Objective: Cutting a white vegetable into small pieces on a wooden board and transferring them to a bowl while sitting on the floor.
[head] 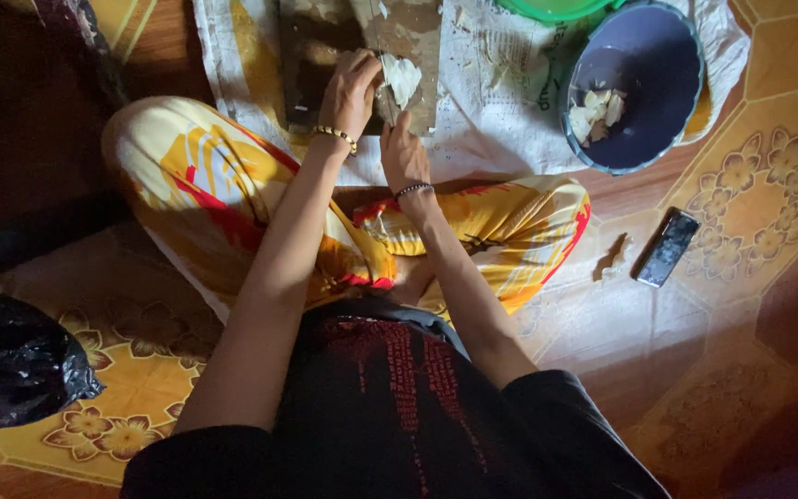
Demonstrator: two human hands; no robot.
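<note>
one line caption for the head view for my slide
Seated cross-legged, left hand steadies pale food on a wooden board; right hand cuts; dark round bowl nearby.

A home, by the look of it. The floor (750, 212) wears patterned vinyl with yellow flower medallions. A cloth sheet (501, 102) spread on it carries a wooden board (325, 55) and a blue bowl (644, 65).

A dark blue bowl (644, 83) holding pale pieces, a phone (667, 247) on patterned floor, a black bag (11, 365).
</note>
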